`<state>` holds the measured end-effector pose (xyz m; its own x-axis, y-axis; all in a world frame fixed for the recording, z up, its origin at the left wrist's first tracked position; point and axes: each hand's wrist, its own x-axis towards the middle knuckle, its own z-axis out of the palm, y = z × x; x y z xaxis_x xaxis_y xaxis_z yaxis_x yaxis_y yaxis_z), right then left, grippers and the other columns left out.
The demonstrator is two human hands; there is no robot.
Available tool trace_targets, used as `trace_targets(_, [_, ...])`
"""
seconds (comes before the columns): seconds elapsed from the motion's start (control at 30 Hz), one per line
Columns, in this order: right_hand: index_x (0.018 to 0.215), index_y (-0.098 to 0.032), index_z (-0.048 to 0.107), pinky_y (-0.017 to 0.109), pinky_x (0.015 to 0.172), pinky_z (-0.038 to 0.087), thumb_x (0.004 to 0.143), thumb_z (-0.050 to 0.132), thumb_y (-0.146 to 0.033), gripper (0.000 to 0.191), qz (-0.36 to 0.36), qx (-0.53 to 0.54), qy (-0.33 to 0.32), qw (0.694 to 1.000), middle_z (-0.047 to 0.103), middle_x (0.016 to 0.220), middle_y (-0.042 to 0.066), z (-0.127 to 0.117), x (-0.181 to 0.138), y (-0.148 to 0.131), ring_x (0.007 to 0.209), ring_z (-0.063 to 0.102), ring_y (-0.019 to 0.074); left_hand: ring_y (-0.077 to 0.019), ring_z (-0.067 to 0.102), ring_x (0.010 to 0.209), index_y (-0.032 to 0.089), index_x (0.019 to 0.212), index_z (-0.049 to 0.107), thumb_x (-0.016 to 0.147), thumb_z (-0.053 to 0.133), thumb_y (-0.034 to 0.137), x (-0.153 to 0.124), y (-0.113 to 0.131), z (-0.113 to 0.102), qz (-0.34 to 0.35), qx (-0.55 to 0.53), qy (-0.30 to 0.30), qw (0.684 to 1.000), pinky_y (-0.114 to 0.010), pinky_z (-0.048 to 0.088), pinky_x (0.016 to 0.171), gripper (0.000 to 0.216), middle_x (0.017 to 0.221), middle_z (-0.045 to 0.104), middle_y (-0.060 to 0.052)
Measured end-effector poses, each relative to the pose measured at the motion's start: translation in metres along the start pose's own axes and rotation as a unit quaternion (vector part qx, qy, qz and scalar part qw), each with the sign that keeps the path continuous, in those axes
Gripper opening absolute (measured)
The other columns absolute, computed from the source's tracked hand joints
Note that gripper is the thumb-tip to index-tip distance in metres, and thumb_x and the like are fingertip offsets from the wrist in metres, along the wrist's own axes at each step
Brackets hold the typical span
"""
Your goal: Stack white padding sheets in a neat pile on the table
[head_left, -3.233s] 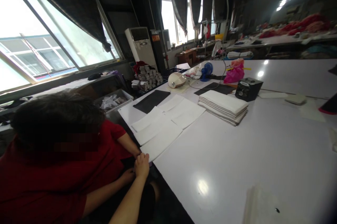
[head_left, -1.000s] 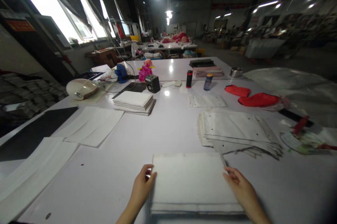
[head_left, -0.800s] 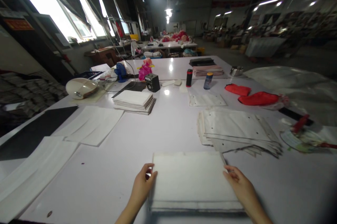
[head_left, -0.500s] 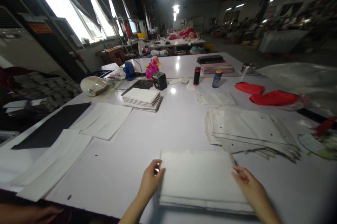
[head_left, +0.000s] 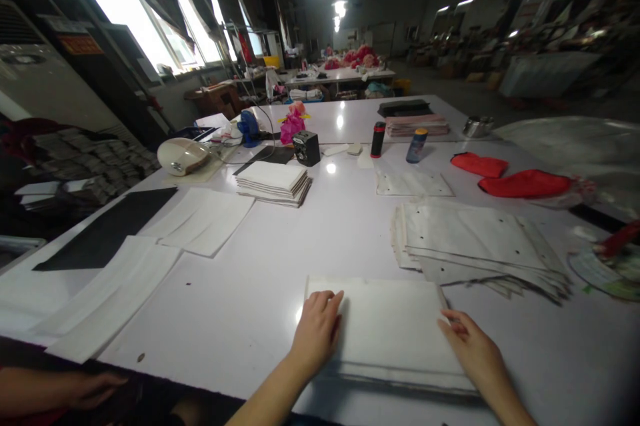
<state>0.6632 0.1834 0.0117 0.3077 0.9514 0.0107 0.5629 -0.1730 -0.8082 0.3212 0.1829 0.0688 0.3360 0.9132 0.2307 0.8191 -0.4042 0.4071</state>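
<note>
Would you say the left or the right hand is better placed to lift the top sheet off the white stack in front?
Probably the right hand: its fingertips sit at the right edge of the white stack, where a sheet can be pinched. The left hand lies flat on top, pressing it down.

Both forearms were bare — no sleeves, watch or gloves showed; the left hand (head_left: 316, 331) and right hand (head_left: 472, 349) wore no rings.

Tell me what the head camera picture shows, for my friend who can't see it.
Two bare hands rest on a stack of white sheets on a big white table: the left hand flat on top, the right hand at its right edge. A pile of punched sheets lies beyond.
</note>
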Motion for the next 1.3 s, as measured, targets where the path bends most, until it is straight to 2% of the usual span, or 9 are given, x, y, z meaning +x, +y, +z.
trace_targets(0.17, [0.096, -0.019, 0.059, 0.029, 0.053, 0.048, 0.07, 0.046, -0.063, 0.052, -0.02, -0.031, 0.002, 0.999, 0.06, 0.068, 0.001, 0.002, -0.001, -0.002, 0.059, 0.059, 0.0196, -0.0281, 0.046, 0.105, 0.028, 0.142, 0.031, 0.088, 0.047, 0.044, 0.013, 0.027, 0.021, 0.033, 0.046, -0.076, 0.996, -0.046, 0.042, 0.09, 0.059, 0.123, 0.05, -0.01])
trace_targets(0.3, [0.097, -0.018, 0.059, 0.03, 0.054, 0.047, 0.075, 0.042, -0.06, 0.05, -0.05, -0.071, -0.007, 0.996, 0.058, 0.068, 0.002, 0.0, 0.0, -0.002, 0.057, 0.057, 0.0195, -0.0289, 0.046, 0.108, 0.028, 0.141, 0.034, 0.088, 0.044, 0.045, 0.01, 0.019, 0.036, 0.022, 0.071, -0.093, 0.993, -0.047, 0.04, 0.093, 0.056, 0.125, 0.051, -0.009])
trace_targets(0.43, [0.099, -0.017, 0.063, 0.043, 0.069, 0.045, 0.081, 0.04, -0.05, 0.044, -0.101, -0.195, 0.033, 0.975, 0.059, 0.083, 0.011, 0.001, -0.006, -0.022, 0.077, 0.057, 0.0288, -0.0335, 0.039, 0.125, 0.03, 0.144, 0.03, 0.09, 0.037, 0.049, 0.007, 0.01, 0.047, 0.024, 0.076, -0.093, 0.992, -0.051, 0.034, 0.102, 0.057, 0.142, 0.042, -0.009])
trace_targets(0.53, [0.116, -0.018, 0.059, 0.05, 0.086, 0.04, 0.091, 0.032, -0.036, 0.042, -0.206, -0.326, 0.078, 0.919, 0.057, 0.114, 0.014, 0.026, -0.019, -0.053, 0.108, 0.049, 0.0335, -0.0354, 0.02, 0.14, 0.03, 0.145, 0.026, 0.092, 0.033, 0.051, 0.007, 0.005, 0.054, 0.05, 0.079, -0.088, 0.992, -0.055, 0.022, 0.11, 0.058, 0.152, 0.028, -0.009])
trace_targets(0.63, [0.134, -0.021, 0.048, 0.047, 0.104, 0.029, 0.094, 0.036, -0.036, 0.045, -0.342, -0.342, 0.002, 0.876, 0.04, 0.141, 0.008, 0.068, -0.032, -0.072, 0.133, 0.027, 0.028, -0.0335, 0.013, 0.142, 0.03, 0.146, 0.021, 0.092, 0.032, 0.051, 0.008, 0.001, 0.058, 0.074, 0.079, -0.078, 0.991, -0.055, 0.016, 0.113, 0.059, 0.154, 0.022, -0.009])
trace_targets(0.73, [0.142, -0.023, 0.038, 0.048, 0.109, 0.023, 0.093, 0.042, -0.047, 0.055, -0.371, -0.353, -0.07, 0.856, 0.026, 0.149, 0.007, 0.092, -0.034, -0.066, 0.137, 0.018, 0.0263, -0.0319, 0.013, 0.143, 0.032, 0.147, 0.018, 0.092, 0.035, 0.05, 0.009, -0.006, 0.059, 0.088, 0.081, -0.073, 0.99, -0.054, 0.019, 0.113, 0.06, 0.155, 0.019, -0.008])
trace_targets(1.07, [0.142, -0.016, 0.036, 0.051, 0.109, 0.025, 0.089, 0.042, -0.057, 0.068, -0.261, -0.356, -0.015, 0.897, 0.007, 0.152, 0.012, 0.052, -0.017, -0.016, 0.138, 0.014, 0.0302, -0.0364, 0.018, 0.141, 0.029, 0.147, 0.017, 0.084, 0.044, 0.06, -0.007, -0.041, 0.047, 0.054, 0.16, -0.002, 0.986, -0.055, 0.025, 0.108, 0.075, 0.156, 0.012, -0.011])
trace_targets(1.2, [0.141, -0.02, 0.039, 0.051, 0.108, 0.028, 0.088, 0.047, -0.053, 0.063, -0.257, -0.314, -0.057, 0.912, 0.016, 0.151, 0.011, 0.045, -0.014, -0.023, 0.137, 0.018, 0.0302, -0.0348, 0.024, 0.139, 0.028, 0.146, 0.022, 0.084, 0.046, 0.057, -0.004, -0.039, 0.049, 0.083, 0.215, 0.047, 0.972, -0.051, 0.026, 0.106, 0.073, 0.154, 0.021, -0.011])
trace_targets(1.3, [0.126, -0.025, 0.058, 0.04, 0.106, 0.035, 0.093, 0.037, -0.046, 0.045, -0.246, -0.232, -0.067, 0.939, 0.04, 0.141, 0.006, 0.014, 0.021, -0.022, 0.129, 0.038, 0.0225, -0.0341, 0.032, 0.136, 0.027, 0.145, 0.027, 0.082, 0.048, 0.058, 0.001, -0.041, 0.051, 0.111, 0.259, 0.091, 0.955, -0.047, 0.026, 0.105, 0.073, 0.15, 0.032, -0.013])
